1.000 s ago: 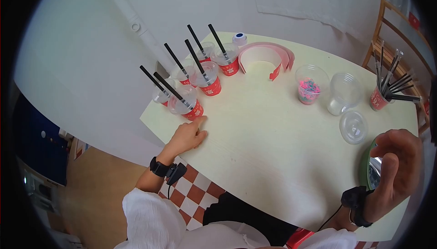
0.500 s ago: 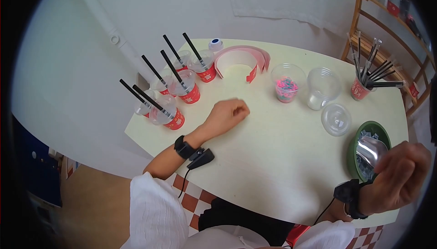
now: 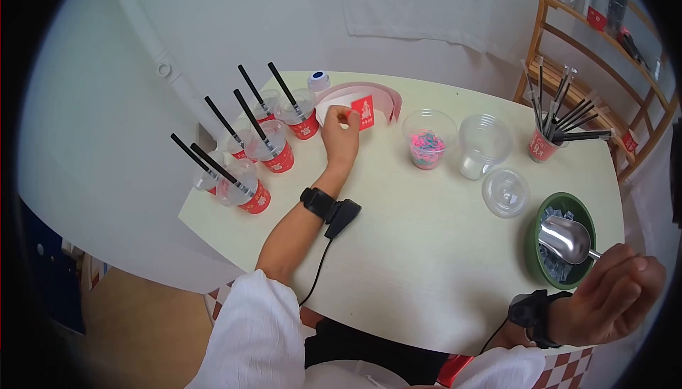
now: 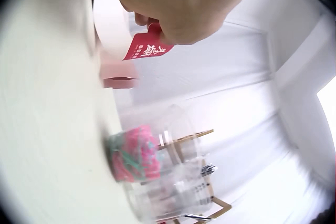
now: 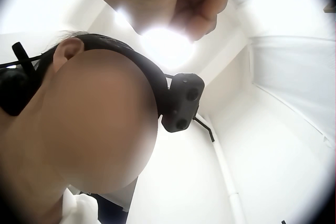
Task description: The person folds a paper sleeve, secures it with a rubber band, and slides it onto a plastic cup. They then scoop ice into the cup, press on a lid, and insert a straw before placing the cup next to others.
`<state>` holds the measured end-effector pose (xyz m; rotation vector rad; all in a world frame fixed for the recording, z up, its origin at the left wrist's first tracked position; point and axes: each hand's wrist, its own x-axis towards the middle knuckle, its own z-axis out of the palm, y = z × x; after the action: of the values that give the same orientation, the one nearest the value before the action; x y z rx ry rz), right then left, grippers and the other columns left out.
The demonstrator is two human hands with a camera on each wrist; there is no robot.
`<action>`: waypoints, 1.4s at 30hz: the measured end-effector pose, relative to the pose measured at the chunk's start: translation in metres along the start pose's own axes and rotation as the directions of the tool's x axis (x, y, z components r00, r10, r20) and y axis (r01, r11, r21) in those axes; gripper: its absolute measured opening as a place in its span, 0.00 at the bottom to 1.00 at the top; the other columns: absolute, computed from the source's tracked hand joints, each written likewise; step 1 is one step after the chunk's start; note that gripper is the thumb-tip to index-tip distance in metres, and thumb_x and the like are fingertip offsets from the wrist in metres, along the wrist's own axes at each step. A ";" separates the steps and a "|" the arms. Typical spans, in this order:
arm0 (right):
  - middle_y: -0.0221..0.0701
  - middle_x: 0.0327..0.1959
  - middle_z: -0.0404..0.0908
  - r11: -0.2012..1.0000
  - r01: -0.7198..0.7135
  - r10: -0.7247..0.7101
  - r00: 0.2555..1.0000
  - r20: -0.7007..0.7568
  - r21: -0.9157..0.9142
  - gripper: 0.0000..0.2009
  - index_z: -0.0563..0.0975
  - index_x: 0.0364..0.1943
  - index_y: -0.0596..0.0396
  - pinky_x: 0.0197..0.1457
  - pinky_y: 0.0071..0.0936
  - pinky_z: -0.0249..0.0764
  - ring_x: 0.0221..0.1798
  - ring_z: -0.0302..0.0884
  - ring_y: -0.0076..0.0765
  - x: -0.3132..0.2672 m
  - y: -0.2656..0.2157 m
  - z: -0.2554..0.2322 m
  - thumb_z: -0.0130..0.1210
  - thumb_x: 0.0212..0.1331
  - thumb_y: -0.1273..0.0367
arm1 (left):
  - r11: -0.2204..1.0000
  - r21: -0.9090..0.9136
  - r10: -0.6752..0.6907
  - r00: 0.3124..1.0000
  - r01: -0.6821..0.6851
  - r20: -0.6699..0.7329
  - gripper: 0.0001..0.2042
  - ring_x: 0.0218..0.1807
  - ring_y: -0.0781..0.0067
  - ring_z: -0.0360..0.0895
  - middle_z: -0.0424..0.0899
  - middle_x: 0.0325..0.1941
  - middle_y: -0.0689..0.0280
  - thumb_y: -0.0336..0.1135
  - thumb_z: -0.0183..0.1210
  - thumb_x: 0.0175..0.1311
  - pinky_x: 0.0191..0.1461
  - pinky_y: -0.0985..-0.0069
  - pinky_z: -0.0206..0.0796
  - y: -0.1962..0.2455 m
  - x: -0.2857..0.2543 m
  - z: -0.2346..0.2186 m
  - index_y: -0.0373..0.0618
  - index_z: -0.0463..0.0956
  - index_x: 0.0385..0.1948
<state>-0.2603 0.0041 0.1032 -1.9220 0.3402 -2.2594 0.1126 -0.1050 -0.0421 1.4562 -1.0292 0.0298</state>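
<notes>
My left hand (image 3: 342,140) pinches the red end of a curved paper cup sleeve (image 3: 363,112) at the back of the table. In the left wrist view the sleeve (image 4: 149,48) curves away with its white inner face showing, next to a pink stack of sleeves (image 4: 118,70). Left of this hand stand several lidded clear cups (image 3: 259,199) in red sleeves, each with a black straw. My right hand (image 3: 607,296) is raised at the near right, fingers loosely curled, holding nothing. It overlaps the handle end of a metal scoop (image 3: 566,240) in the head view.
The scoop lies in a green bowl (image 3: 531,261) of small clear packets. Behind stand a cup of pink and green bits (image 3: 428,149), stacked clear cups (image 3: 486,137), a domed lid (image 3: 506,192) and a red cup of wrapped straws (image 3: 542,149). A wooden rack (image 3: 538,37) stands beyond.
My left hand has moved from the front cup, right and up to the sleeve stack, and now pinches a sleeve. The right hand's fingers have curled in. The head view has shifted right.
</notes>
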 end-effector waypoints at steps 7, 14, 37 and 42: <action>0.43 0.44 0.77 0.956 0.018 0.106 0.908 0.404 -0.292 0.14 0.74 0.37 0.59 0.45 0.35 0.72 0.44 0.74 0.43 0.008 -0.002 0.045 0.63 0.49 0.67 | 0.852 -0.524 0.133 0.972 -0.011 0.196 0.06 0.29 0.88 0.67 0.73 0.30 0.71 0.27 0.58 0.59 0.31 0.87 0.61 0.176 -0.036 -0.038 0.39 0.70 0.32; 0.45 0.54 0.72 0.936 0.185 -0.004 0.856 0.516 -0.299 0.28 0.76 0.41 0.54 0.49 0.38 0.74 0.52 0.72 0.53 0.002 0.022 0.063 0.71 0.25 0.73 | 0.721 -0.669 0.327 0.762 0.181 0.558 0.07 0.34 0.85 0.72 0.72 0.33 0.67 0.23 0.58 0.56 0.37 0.85 0.69 0.218 -0.070 -0.035 0.37 0.69 0.33; 0.39 0.55 0.64 0.991 -0.130 0.127 0.990 -0.068 -0.037 0.36 0.66 0.54 0.59 0.54 0.34 0.73 0.55 0.70 0.38 0.010 0.044 0.035 0.67 0.44 0.55 | 0.688 -0.426 0.320 0.773 -0.587 -0.548 0.29 0.58 0.62 0.67 0.69 0.56 0.57 0.50 0.54 0.61 0.60 0.65 0.59 0.201 -0.023 -0.065 0.37 0.63 0.57; 0.42 0.56 0.64 0.990 -0.132 0.140 0.972 -0.188 0.051 0.38 0.65 0.55 0.58 0.54 0.39 0.72 0.53 0.71 0.39 0.011 0.038 0.034 0.65 0.46 0.49 | 0.720 -0.415 0.525 0.828 -0.556 -0.198 0.44 0.64 0.52 0.64 0.64 0.63 0.49 0.65 0.57 0.51 0.62 0.59 0.59 0.214 -0.037 -0.075 0.34 0.59 0.59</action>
<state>-0.2297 -0.0374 0.1087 -1.6137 0.4349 -2.3454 0.0060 0.0180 0.1205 0.6803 -1.2794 0.2428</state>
